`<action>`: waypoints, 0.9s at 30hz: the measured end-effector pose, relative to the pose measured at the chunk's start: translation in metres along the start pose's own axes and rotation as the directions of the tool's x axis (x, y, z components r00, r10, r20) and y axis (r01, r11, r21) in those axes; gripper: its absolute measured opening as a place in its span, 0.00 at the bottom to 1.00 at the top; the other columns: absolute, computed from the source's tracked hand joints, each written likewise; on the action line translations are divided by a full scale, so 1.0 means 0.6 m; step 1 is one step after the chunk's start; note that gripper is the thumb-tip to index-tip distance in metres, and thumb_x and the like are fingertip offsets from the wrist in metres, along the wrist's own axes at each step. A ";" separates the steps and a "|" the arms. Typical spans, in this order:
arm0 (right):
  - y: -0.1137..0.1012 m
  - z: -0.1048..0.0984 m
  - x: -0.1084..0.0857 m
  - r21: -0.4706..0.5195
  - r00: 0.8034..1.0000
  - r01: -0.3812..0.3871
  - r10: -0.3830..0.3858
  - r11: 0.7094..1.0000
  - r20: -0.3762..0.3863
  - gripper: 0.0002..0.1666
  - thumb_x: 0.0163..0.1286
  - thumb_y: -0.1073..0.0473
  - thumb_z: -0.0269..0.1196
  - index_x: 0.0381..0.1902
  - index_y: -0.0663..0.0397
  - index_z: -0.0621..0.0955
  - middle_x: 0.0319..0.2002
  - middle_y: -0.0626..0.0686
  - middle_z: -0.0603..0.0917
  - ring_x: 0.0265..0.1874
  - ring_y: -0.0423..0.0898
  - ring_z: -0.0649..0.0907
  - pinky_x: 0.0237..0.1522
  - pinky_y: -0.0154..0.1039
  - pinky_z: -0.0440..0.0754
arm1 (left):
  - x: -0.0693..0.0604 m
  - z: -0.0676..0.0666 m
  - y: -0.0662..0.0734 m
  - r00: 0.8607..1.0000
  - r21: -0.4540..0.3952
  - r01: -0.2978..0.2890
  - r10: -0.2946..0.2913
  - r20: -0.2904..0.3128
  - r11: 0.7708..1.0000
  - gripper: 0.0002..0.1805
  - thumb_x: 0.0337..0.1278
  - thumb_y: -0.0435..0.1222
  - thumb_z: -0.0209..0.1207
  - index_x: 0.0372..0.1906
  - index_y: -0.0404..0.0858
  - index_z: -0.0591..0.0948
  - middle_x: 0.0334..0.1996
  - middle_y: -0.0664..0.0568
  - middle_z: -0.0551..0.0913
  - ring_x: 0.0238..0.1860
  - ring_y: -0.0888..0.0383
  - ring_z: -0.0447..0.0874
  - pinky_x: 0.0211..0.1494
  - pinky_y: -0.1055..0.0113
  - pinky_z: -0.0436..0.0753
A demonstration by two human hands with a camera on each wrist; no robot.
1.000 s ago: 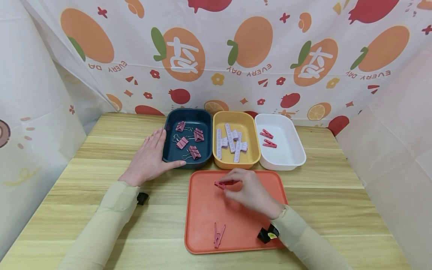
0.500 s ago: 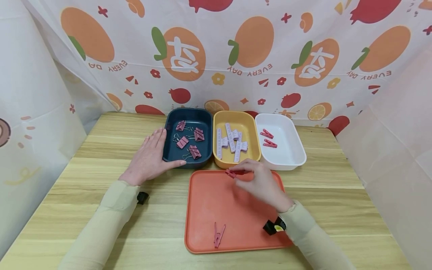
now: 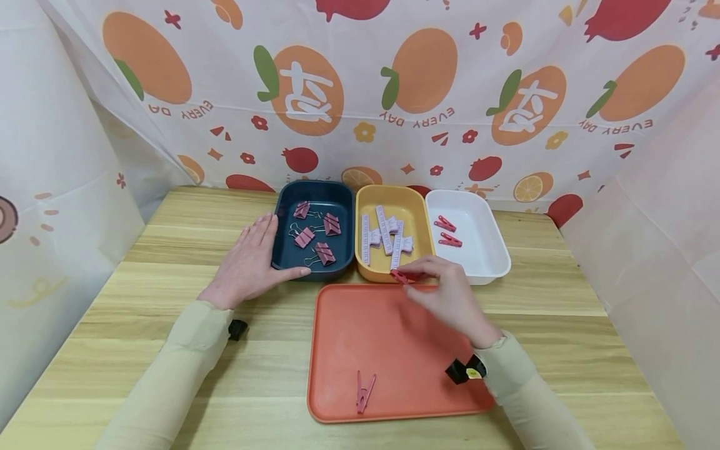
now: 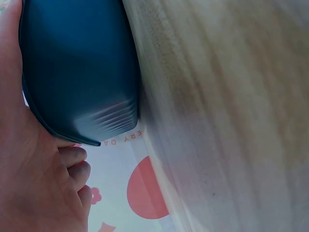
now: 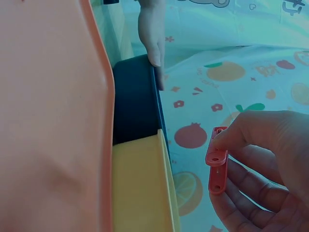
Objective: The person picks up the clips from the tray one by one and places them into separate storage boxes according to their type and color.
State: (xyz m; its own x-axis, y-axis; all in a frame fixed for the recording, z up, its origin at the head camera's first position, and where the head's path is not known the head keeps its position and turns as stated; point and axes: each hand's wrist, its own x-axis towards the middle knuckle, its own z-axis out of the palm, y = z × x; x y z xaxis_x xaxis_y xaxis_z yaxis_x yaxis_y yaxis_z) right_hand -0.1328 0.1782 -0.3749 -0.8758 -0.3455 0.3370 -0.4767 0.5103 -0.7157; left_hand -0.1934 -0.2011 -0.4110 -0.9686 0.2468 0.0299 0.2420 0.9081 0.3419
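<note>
Between thumb and fingers my right hand pinches a small red clothespin, held above the front edge of the yellow bin. My left hand rests with straight fingers against the left side of the dark blue bin, its thumb along the front rim. Another red clothespin lies near the front of the orange-red tray. Two red clothespins lie in the white bin. Several pink binder clips sit in the blue bin. The yellow bin holds three lilac ruler-shaped clips.
The three bins stand side by side behind the tray on a wooden table. Behind them hangs a fruit-print curtain, and pale cloth closes off the right side.
From over the tray, my right hand has moved back and to the right with the clothespin, up to the yellow bin's front edge. My left hand has stayed on the blue bin.
</note>
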 end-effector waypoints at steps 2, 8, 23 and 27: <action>0.000 -0.003 0.001 0.014 1.000 -0.004 0.004 1.000 -0.008 0.18 0.58 0.71 0.74 0.46 0.51 0.90 0.43 0.44 0.87 0.41 0.46 0.85 0.45 0.49 0.87 | 0.000 0.000 0.000 1.000 0.000 -0.001 0.001 -0.001 1.000 0.74 0.44 0.80 0.53 0.81 0.32 0.42 0.80 0.35 0.42 0.80 0.37 0.38 0.78 0.43 0.39; 0.004 -0.015 0.003 0.039 0.999 -0.009 0.010 0.999 -0.034 0.17 0.59 0.72 0.73 0.46 0.53 0.90 0.42 0.43 0.87 0.40 0.47 0.86 0.42 0.40 0.87 | -0.001 -0.001 0.001 1.000 0.003 -0.004 0.004 -0.007 1.000 0.74 0.44 0.80 0.54 0.81 0.32 0.42 0.80 0.34 0.42 0.79 0.37 0.39 0.78 0.43 0.39; 0.020 -0.058 0.004 0.007 0.990 -0.051 0.051 0.999 -0.133 0.17 0.62 0.68 0.73 0.48 0.49 0.90 0.45 0.43 0.87 0.45 0.42 0.84 0.46 0.36 0.85 | -0.001 0.000 0.000 1.000 0.009 -0.004 0.004 -0.008 1.000 0.75 0.44 0.80 0.53 0.81 0.32 0.41 0.80 0.34 0.42 0.79 0.37 0.39 0.78 0.43 0.40; 0.025 -0.066 0.003 0.004 0.985 -0.080 0.079 0.997 -0.151 0.17 0.61 0.68 0.73 0.48 0.49 0.90 0.45 0.43 0.87 0.44 0.43 0.84 0.45 0.32 0.85 | 0.000 0.001 0.000 1.000 0.005 -0.004 0.004 -0.008 1.000 0.75 0.44 0.81 0.53 0.81 0.32 0.41 0.80 0.34 0.42 0.79 0.37 0.38 0.78 0.43 0.39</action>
State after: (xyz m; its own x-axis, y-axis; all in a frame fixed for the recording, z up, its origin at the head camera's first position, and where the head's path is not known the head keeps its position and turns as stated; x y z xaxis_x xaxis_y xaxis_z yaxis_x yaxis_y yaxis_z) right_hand -0.1447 0.2163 -0.3605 -0.9122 -0.1810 0.3676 -0.4051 0.5332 -0.7427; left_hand -0.1932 -0.2009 -0.4115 -0.9681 0.2476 0.0391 0.2461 0.9089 0.3367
